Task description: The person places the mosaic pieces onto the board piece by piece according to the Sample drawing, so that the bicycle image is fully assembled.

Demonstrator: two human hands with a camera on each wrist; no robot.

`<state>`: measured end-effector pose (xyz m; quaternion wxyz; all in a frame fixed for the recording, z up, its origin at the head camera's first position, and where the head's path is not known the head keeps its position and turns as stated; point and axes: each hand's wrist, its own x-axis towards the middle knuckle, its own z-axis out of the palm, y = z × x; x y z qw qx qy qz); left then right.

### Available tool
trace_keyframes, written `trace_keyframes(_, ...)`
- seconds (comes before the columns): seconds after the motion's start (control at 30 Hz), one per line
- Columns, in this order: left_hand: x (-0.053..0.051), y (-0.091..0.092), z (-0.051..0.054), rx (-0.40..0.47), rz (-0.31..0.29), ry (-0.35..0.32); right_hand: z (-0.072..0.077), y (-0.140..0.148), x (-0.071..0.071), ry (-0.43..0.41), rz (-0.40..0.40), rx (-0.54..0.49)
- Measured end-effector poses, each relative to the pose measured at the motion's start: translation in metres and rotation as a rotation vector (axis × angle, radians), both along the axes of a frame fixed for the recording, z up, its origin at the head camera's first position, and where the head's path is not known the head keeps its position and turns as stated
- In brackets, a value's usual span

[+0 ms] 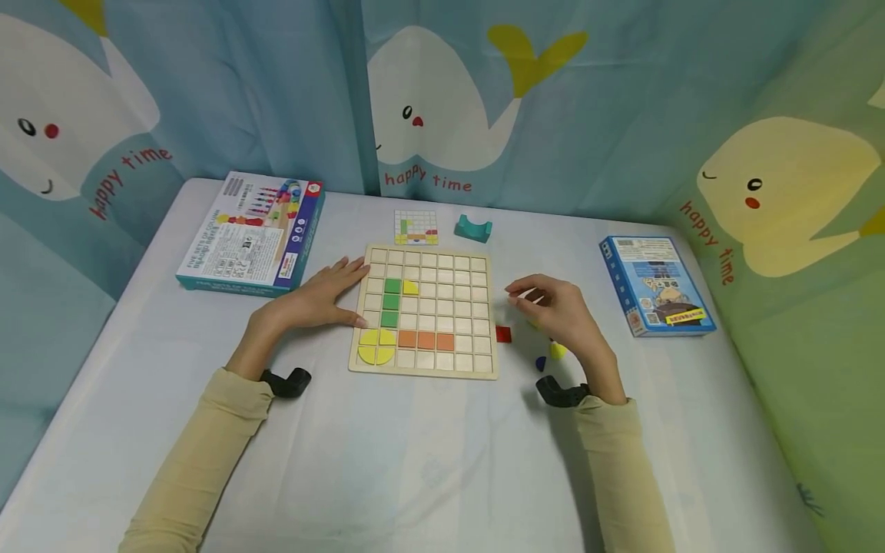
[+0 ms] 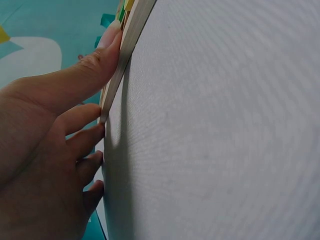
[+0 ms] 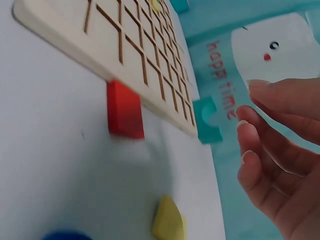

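A wooden grid board point(image 1: 442, 307) lies mid-table. It bears green squares point(image 1: 390, 302), orange squares point(image 1: 426, 340), several yellow pieces forming a rounded shape point(image 1: 376, 346) at the lower left, and one yellow piece point(image 1: 410, 287) beside the top green square. My left hand point(image 1: 311, 298) rests at the board's left edge, thumb point(image 2: 95, 62) on its rim, fingers spread. My right hand point(image 1: 556, 307) hovers right of the board, fingers bent, nothing visible between them. Beneath it a red square point(image 3: 125, 110) touches the board's edge; yellow point(image 3: 168, 220) and blue point(image 3: 67, 236) pieces lie nearby.
Behind the board lie a small pattern card point(image 1: 416, 227) and a teal holder point(image 1: 473, 228). One box point(image 1: 252, 230) stands at the back left, another point(image 1: 657, 286) at the right. A whale-print curtain point(image 1: 276, 100) hangs behind the table.
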<state>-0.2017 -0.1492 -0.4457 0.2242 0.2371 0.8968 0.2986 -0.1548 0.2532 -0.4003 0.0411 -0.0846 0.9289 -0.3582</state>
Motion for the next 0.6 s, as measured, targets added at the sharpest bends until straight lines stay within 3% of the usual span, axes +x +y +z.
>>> trace_keyframes(0.27,0.0,-0.001,0.001,-0.003,0.007,-0.008,0.0,0.024,-0.005,-0.064,-0.036,0.046)
trace_keyframes(0.6,0.0,0.0,0.003,0.002,0.0,-0.009,0.0,0.065,-0.004,-0.212,-0.07,0.085)
